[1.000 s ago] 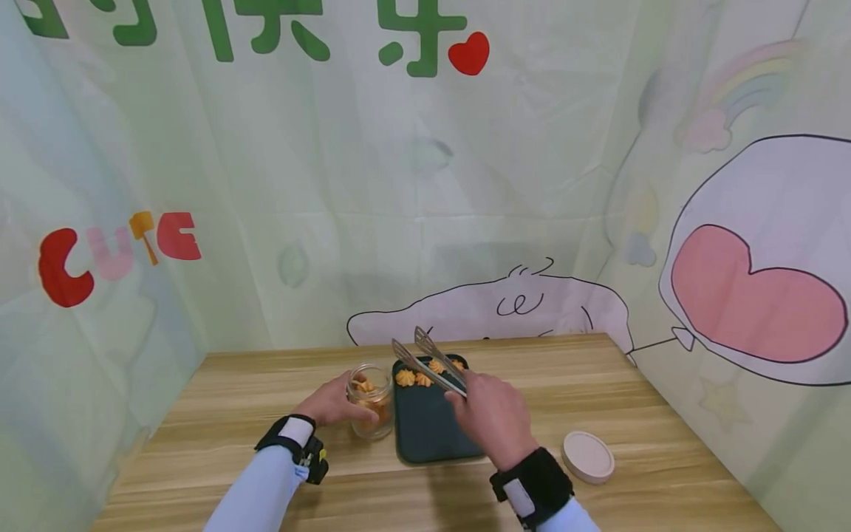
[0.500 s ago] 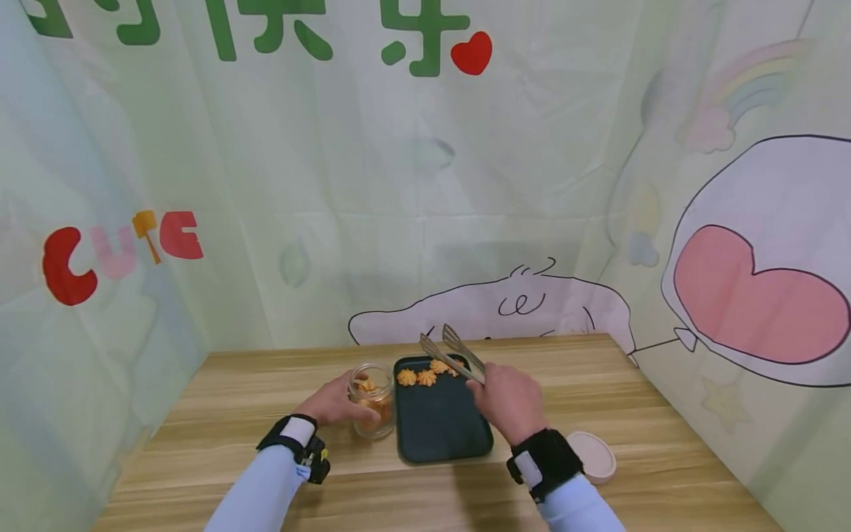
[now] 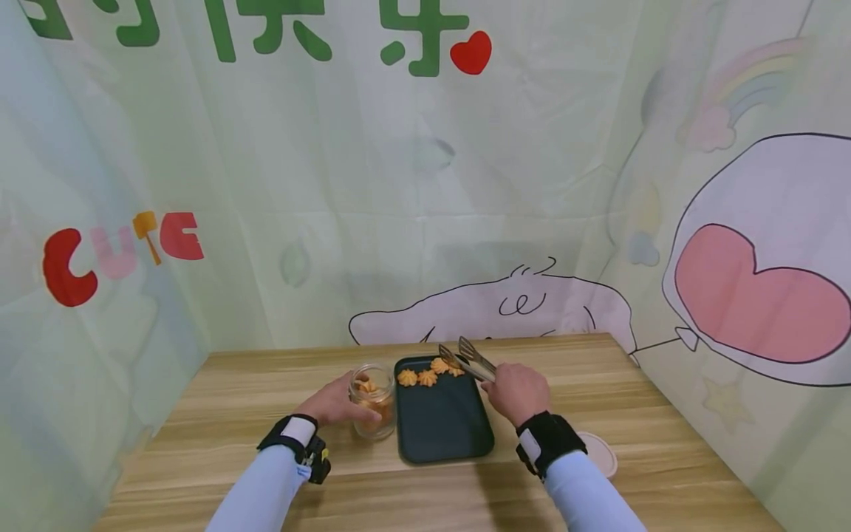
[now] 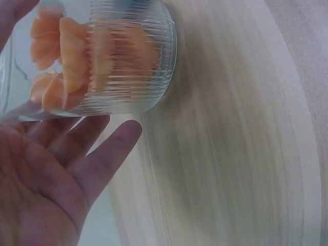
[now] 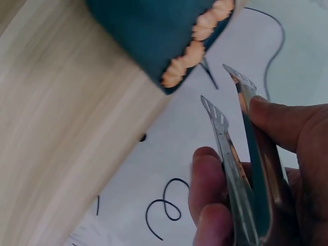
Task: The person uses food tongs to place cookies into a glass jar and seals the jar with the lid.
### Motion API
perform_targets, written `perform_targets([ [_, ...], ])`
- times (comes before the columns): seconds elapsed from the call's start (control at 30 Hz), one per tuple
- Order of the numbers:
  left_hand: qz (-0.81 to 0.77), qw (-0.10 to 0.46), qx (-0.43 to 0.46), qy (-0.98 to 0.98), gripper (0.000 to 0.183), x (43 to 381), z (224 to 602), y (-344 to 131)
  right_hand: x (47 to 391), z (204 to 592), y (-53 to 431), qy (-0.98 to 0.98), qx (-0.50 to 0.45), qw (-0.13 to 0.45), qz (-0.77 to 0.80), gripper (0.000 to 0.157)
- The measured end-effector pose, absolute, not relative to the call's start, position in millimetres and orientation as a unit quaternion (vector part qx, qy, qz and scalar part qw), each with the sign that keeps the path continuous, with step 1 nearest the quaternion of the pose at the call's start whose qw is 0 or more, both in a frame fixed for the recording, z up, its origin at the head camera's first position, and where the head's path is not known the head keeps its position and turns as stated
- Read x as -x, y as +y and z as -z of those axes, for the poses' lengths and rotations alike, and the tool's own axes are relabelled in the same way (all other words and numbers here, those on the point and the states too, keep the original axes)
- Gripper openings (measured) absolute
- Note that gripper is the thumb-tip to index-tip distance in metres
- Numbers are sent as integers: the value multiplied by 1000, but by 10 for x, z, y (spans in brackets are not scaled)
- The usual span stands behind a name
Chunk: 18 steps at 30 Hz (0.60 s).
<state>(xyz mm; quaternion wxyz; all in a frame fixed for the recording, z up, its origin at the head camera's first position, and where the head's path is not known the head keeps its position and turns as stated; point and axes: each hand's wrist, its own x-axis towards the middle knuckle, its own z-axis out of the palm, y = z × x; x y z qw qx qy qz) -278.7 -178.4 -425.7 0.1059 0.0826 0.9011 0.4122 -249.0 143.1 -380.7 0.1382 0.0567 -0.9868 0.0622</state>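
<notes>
My left hand point(image 3: 332, 401) holds a ribbed glass jar point(image 3: 388, 405) on its left side, fingers behind and thumb across the front. The jar stands uncapped on the table. Piped, flower-shaped orange-brown cookies point(image 4: 74, 54) fill part of it, as the left wrist view shows. Just right of the jar lies a dark tray point(image 3: 444, 428), with several similar cookies point(image 3: 428, 378) along its far end. Metal tongs point(image 3: 484, 363) are gripped by my right hand point(image 3: 520, 393) by the tray's far right corner. Their slotted tips point(image 5: 218, 118) stand apart with nothing between them.
A round pale lid point(image 3: 601, 452) lies on the wooden table point(image 3: 399, 502) at the right, partly hidden by my right wrist. A printed cloth backdrop point(image 3: 419, 185) rises behind the table and on both sides.
My right hand has moved right with the tongs, from over the tray's left far part to its far right corner, and the tips have lowered. My left hand and the jar stay put.
</notes>
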Motion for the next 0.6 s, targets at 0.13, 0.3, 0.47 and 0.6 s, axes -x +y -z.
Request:
perform_targets([
  [0.13,-407,105,-81,904,87,2791,4252,-1777,2550,3849,1461,-990,-54,120,-55,38],
  [0.3,-410,93,-84,904,85,2803,4297,-1776,2613,3907,1475,-991,-53,117,-45,38],
  [0.47,-415,82,-91,902,82,2810,4341,-1778,2661,3977,1487,-992,-55,109,-43,36],
  [0.6,-410,79,-98,904,80,2813,4358,-1791,2676,3996,1476,-993,-52,95,-48,31],
])
